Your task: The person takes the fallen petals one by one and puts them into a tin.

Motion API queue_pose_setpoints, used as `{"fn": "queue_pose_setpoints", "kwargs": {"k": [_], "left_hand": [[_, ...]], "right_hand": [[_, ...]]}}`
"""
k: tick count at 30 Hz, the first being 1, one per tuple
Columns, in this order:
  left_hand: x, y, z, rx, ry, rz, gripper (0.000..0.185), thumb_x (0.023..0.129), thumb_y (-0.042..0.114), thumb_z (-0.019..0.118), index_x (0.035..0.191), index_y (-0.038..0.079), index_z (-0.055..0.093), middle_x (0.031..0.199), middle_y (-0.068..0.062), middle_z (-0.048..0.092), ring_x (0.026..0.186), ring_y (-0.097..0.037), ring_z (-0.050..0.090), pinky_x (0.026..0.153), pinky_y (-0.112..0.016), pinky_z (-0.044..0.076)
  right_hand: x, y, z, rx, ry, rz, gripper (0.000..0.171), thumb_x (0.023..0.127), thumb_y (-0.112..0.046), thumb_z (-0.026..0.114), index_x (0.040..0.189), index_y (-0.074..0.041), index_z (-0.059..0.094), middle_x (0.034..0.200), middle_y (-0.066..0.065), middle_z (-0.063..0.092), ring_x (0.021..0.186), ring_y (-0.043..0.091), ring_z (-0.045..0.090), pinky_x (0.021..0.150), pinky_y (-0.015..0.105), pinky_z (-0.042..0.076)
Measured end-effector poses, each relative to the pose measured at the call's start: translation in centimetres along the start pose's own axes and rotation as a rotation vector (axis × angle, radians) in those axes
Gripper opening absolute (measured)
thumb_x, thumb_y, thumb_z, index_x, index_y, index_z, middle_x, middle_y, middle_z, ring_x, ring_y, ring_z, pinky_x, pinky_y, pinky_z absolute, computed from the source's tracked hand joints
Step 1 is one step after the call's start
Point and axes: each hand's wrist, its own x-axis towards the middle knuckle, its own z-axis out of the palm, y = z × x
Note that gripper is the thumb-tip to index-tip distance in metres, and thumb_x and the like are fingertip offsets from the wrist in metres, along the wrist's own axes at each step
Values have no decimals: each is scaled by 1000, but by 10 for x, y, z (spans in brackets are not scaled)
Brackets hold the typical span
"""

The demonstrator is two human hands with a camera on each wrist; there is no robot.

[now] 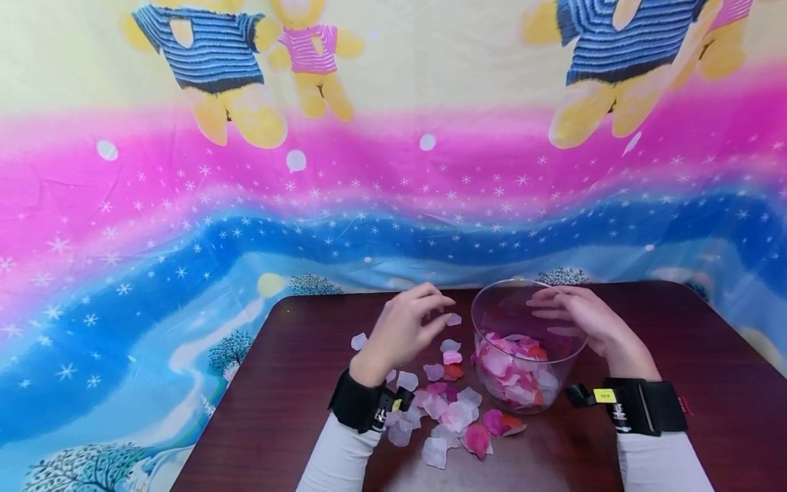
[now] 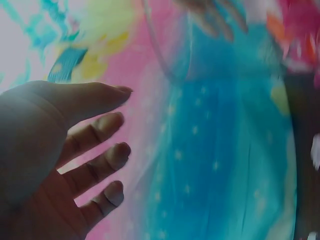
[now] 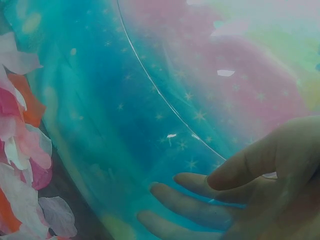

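Observation:
A clear round container [image 1: 520, 355] holds a heap of pink, white and red artificial petals [image 1: 513, 369]. My right hand [image 1: 581, 314] grips its rim at the right, the thumb [image 3: 250, 162] lying over the edge. The other fingers [image 3: 195, 210] show beside the clear wall. Left of the container, my left hand [image 1: 406, 328] hovers above the table, its fingers loosely bent. The left wrist view shows nothing between its thumb [image 2: 95, 100] and fingers. A pale petal [image 1: 453, 319] appears by those fingertips in the head view; whether it touches them I cannot tell.
Loose petals [image 1: 458, 413] lie scattered over the dark wooden table [image 1: 258, 410], left of the container and in front of it. A printed cloth [image 1: 399, 184] with bears and snowflakes hangs behind the table. Both wrists wear black straps [image 1: 642, 406].

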Motion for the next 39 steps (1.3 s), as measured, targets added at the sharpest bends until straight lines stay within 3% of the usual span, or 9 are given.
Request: {"fn": "queue_pose_setpoints", "kwargs": {"k": [4, 8, 15, 19, 25, 29, 35, 39], "left_hand": [[-7, -20, -8, 51, -5, -119, 16, 94, 16, 76, 110, 17, 76, 102, 7, 67, 85, -10, 64, 70, -25, 49], [-11, -35, -3, 93, -93, -205, 16, 94, 19, 77, 109, 17, 77, 102, 5, 68, 88, -10, 64, 74, -29, 50], [-4, -34, 37, 82, -352, -197, 17, 93, 24, 77, 107, 15, 78, 98, 5, 68, 89, -11, 66, 75, -23, 52], [-6, -27, 63, 77, -438, -222, 17, 91, 26, 79, 104, 15, 79, 94, 6, 71, 85, -8, 64, 69, -23, 52], [-11, -19, 93, 144, -439, -270, 17, 90, 35, 79, 96, 20, 80, 79, 11, 69, 80, -8, 65, 61, -31, 48], [-14, -16, 101, 130, -405, -254, 12, 91, 32, 77, 97, 21, 79, 83, 9, 71, 78, -8, 64, 58, -28, 46], [-14, -15, 100, 106, -376, -245, 4, 93, 23, 74, 92, 22, 78, 85, 10, 70, 77, -6, 63, 58, -25, 46], [-10, -16, 86, 122, -364, -272, 4, 93, 22, 74, 92, 22, 78, 87, 10, 70, 81, -9, 65, 61, -27, 49]], "right_hand": [[0, 1, -1, -2, 4, 1, 48, 112, -27, 31, 145, 3, 49, 144, 24, 56, 131, 45, 55, 99, 55, 51], [-1, 2, -2, -4, 4, -4, 47, 112, -26, 32, 145, 3, 49, 143, 24, 57, 130, 43, 56, 100, 54, 51], [-2, 4, -4, -8, 9, -17, 46, 112, -24, 31, 145, 3, 49, 142, 23, 58, 128, 39, 58, 99, 50, 52], [-2, 3, -3, -6, 9, -18, 48, 112, -27, 31, 145, 3, 49, 142, 24, 58, 129, 41, 57, 100, 52, 51], [1, 0, -1, -4, 2, -17, 48, 113, -27, 32, 146, 4, 48, 144, 26, 55, 131, 44, 55, 101, 54, 50], [2, -1, 1, 4, -1, -16, 48, 112, -26, 33, 147, 4, 47, 145, 27, 54, 132, 45, 53, 102, 55, 49], [3, 0, 3, 3, 10, -7, 49, 113, -28, 33, 147, 4, 47, 145, 26, 54, 132, 45, 54, 101, 56, 49], [1, 1, 2, -5, 16, -5, 49, 113, -29, 33, 146, 3, 48, 144, 25, 56, 131, 44, 55, 100, 54, 50]]}}
